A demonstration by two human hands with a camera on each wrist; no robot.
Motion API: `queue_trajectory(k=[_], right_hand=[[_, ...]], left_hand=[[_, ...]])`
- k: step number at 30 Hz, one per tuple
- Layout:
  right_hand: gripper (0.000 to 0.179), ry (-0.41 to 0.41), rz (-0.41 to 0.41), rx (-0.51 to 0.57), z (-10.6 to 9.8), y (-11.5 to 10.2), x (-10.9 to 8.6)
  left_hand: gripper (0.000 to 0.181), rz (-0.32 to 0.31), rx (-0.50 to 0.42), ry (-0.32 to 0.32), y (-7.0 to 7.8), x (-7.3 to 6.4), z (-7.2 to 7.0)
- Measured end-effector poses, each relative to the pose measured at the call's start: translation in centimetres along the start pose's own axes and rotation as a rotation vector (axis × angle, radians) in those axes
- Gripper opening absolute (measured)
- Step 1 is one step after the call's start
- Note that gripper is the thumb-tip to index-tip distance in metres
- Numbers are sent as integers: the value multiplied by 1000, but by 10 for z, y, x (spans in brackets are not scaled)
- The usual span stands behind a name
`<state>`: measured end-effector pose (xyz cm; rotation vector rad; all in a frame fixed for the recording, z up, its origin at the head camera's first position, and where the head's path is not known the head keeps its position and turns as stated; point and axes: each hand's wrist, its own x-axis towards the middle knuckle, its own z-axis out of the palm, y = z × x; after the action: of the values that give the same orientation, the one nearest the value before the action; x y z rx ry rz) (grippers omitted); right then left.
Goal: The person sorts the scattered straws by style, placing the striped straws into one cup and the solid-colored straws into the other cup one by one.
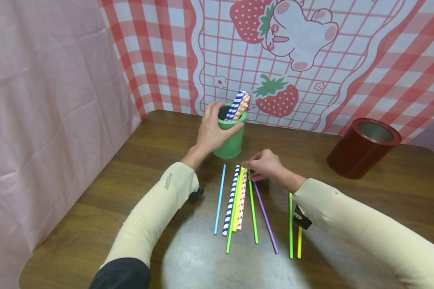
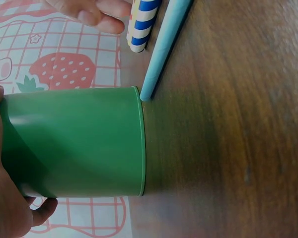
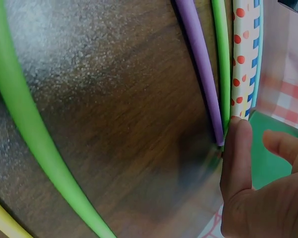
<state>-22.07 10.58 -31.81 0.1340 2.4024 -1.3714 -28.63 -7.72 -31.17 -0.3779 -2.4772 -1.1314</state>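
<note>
My left hand (image 1: pixel 213 130) grips a green cup (image 1: pixel 228 147) near its rim, thumb on one side and fingers on the other. Blue-striped straws (image 1: pixel 234 105) and an orange-striped straw (image 1: pixel 242 106) lean inside it. My right hand (image 1: pixel 266 164) hovers at the far ends of a loose row of straws. In the right wrist view, one finger touches the end of a red-dotted straw (image 3: pixel 240 59), with the thumb and fingers apart. Beside that straw lie a blue-striped straw (image 1: pixel 230 202), a yellow straw (image 1: pixel 240 188), green straws (image 1: pixel 253 212), a purple straw (image 1: pixel 266 218) and a light blue straw (image 1: pixel 220 198).
A dark red canister (image 1: pixel 350 154) stands at the back right of the wooden table (image 1: pixel 130 192). Under my right forearm lie another green straw (image 1: pixel 291 241) and a yellow straw (image 1: pixel 299 247). Behind the table hangs a checked strawberry cloth (image 1: pixel 159 52); a pink curtain (image 1: pixel 51 100) is at left.
</note>
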Motion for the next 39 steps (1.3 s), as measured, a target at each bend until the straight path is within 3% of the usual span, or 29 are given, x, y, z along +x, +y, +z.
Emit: queue_trajectory(k=[8,23,34,39], right_hand=[[40,22,-7,-23,5,0,2],[26,46,-118,-349,12,-7,5],[23,14,-66,-266,13,-4,7],[25,-4,-45,-162,15,1,8]], left_hand=[[84,2,-8,3,1,0,0],[84,-17,-22,-6,0,0,-1],[85,-21,-24,-10,0,0,0],[85,-12,-23,-8,0,0,2]])
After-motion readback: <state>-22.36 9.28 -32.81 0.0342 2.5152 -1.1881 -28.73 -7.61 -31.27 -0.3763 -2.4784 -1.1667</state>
